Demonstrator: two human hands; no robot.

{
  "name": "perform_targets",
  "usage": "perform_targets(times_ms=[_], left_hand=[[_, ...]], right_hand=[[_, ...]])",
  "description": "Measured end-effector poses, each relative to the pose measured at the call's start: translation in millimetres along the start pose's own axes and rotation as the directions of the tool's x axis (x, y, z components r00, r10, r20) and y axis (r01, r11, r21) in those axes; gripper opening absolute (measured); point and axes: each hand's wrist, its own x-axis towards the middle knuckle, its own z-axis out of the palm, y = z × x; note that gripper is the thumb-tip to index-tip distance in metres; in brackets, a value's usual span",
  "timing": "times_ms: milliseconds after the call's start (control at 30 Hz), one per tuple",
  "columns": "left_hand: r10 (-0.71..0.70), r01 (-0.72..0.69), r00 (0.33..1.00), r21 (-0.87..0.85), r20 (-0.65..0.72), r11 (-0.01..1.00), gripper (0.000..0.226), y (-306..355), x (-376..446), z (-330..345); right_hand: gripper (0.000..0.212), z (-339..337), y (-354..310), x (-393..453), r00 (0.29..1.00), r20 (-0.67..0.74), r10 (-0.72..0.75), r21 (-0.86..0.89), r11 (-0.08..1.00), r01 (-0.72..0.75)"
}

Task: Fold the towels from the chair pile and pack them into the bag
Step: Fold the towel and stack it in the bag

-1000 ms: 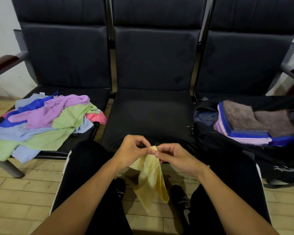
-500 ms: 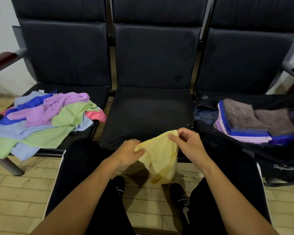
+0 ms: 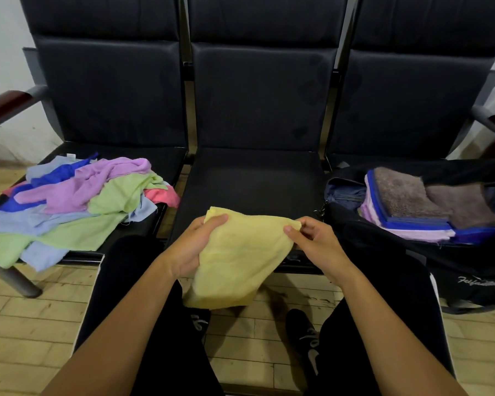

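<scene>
Progress partial. Bag [image 3: 469, 270] on right seat held several folded towels [image 3: 406, 207]. Pile [image 3: 69, 207] on left seat remained. Yellow towel [image 3: 240, 258] over my lap: left hand [image 3: 192, 250] gripped one edge, right hand [image 3: 317, 241] pinched opposite corner; unfolded.
</scene>
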Motion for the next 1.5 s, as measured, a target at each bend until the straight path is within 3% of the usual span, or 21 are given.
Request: perform_targets(times_ms=[133, 200, 300, 333, 400, 533, 633, 700, 800, 900, 1067, 1200, 1300, 1400, 1500], left_hand=[[-0.024, 0.029, 0.999, -0.128, 0.041, 0.991, 0.033, 3, -1, -6], [-0.026, 0.035, 0.998, -0.187, 0.051, 0.982, 0.035, 5, -3, -6], [-0.043, 0.057, 0.997, -0.27, 0.058, 0.961, 0.04, 4, -4, -11], [-0.05, 0.064, 0.997, -0.287, 0.056, 0.956, 0.041, 3, -4, -13], [-0.056, 0.069, 0.997, -0.3, 0.051, 0.951, 0.039, 1, -3, -16], [-0.073, 0.098, 0.994, -0.352, 0.083, 0.931, 0.039, 2, -4, -18], [-0.064, 0.115, 0.99, -0.448, 0.127, 0.886, 0.027, 4, -2, -27], [-0.012, 0.097, 0.987, -0.536, 0.161, 0.838, 0.05, 6, 0, -35], [0.002, 0.094, 0.986, -0.567, 0.166, 0.818, 0.053, 4, 4, -38], [-0.062, 0.095, 0.995, -0.519, 0.08, 0.849, 0.034, 0, 8, -31], [-0.114, 0.106, 0.993, -0.388, 0.001, 0.915, 0.043, -10, 15, -28], [-0.261, 0.269, 0.958, -0.06, 0.119, 0.961, 0.066, -18, 13, -16], [-0.257, 0.273, 0.953, -0.086, 0.158, 0.958, 0.05, -16, 11, -17], [-0.271, 0.272, 0.961, -0.017, 0.053, 0.962, 0.039, -15, 12, -21], [-0.318, 0.323, 0.944, 0.055, -0.091, 0.945, 0.034, -23, 15, -19]], right_hand=[[0.043, 2, -6, -2, 0.997, 0.071, 0.038, 0.253, 0.966, -0.055], [0.055, 3, -6, -2, 0.98, 0.19, 0.058, 0.313, 0.943, -0.116], [0.066, 15, 3, -5, 0.856, 0.485, 0.178, 0.017, 0.977, -0.213], [0.063, 21, 8, -7, 0.805, 0.548, 0.229, -0.084, 0.972, -0.219], [0.051, 34, 15, -11, 0.767, 0.578, 0.279, -0.186, 0.96, -0.209], [0.035, 44, 12, -14, 0.783, 0.537, 0.314, -0.24, 0.947, -0.215], [0.032, 40, 5, -12, 0.793, 0.55, 0.263, 0.001, 0.949, -0.316], [0.033, 39, -1, -15, 0.78, 0.576, 0.246, 0.15, 0.906, -0.397], [0.046, 44, -1, -21, 0.749, 0.617, 0.242, 0.039, 0.941, -0.336], [0.053, 47, -1, -21, 0.762, 0.596, 0.251, -0.017, 0.953, -0.301], [0.04, 38, -15, -18, 0.815, 0.508, 0.28, 0.276, 0.843, -0.462], [0.046, 30, -20, -16, 0.838, 0.446, 0.315, 0.397, 0.769, -0.501], [0.04, 24, -23, -14, 0.874, 0.385, 0.297, 0.511, 0.72, -0.47], [0.03, 22, -22, -11, 0.897, 0.258, 0.358, 0.433, 0.788, -0.438], [0.031, 24, -12, -8, 0.875, 0.154, 0.458, 0.313, 0.818, -0.483]])
